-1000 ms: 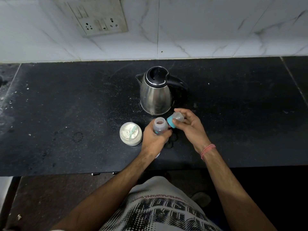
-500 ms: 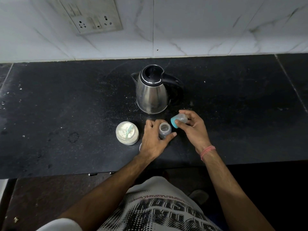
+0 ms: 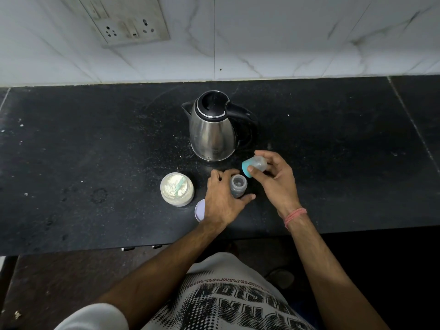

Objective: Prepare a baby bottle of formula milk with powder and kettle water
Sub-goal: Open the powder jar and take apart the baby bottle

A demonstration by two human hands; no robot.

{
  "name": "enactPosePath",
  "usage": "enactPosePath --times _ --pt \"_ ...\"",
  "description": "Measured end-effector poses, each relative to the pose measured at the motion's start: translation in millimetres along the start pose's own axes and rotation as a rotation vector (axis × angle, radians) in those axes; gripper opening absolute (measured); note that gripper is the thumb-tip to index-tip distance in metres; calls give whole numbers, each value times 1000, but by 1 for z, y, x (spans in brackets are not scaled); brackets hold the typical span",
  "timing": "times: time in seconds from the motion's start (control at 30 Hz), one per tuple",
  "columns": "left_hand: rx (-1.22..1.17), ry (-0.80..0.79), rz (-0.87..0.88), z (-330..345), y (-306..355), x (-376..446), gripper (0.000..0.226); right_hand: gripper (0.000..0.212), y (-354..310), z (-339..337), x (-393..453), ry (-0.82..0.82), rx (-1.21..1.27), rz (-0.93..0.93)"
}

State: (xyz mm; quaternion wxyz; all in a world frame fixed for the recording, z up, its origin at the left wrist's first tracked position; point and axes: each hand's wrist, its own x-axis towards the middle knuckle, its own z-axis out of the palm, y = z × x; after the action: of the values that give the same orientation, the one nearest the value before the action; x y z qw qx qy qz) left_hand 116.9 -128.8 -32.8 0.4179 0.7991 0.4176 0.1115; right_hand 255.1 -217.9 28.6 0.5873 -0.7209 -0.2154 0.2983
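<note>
While the left hand is wrapped around the small, clear, uncapped bottle standing upright on the black worktop just in front of the steel kettle, the right hand pinches its teal-ringed cap above, beside the open powder jar.

We see a home kitchen: a black stone counter, marble-tiled wall, socket panel and electric kettle.

bottle lowered onto counter, left hand loosening
</note>
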Motion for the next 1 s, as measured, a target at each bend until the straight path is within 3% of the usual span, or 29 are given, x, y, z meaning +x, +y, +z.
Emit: enactPosePath --times 0.07,0.13,0.3,0.4,0.6,1.0 --pt "-22 -25 -15 -5 1 -4 111 43 -3 2 0 -7 4 -13" --pt "-81 -5 -13 -11 4 -10 109 42 -6 3 0 -6 9 -23" --pt "-399 281 14 -30 28 -14 36 43 -16 10 2 -4 33 -65" --pt "-653 231 -35 -45 42 -2 10 42 -22 15 3 -6 55 -90" --pt "-947 -10 -223 -58 42 8 16 41 -28 18 0 -32 78 -84" --pt "-1096 -104 -318 -60 33 -1 14 40 -29 24 -1 -92 -16 -133"
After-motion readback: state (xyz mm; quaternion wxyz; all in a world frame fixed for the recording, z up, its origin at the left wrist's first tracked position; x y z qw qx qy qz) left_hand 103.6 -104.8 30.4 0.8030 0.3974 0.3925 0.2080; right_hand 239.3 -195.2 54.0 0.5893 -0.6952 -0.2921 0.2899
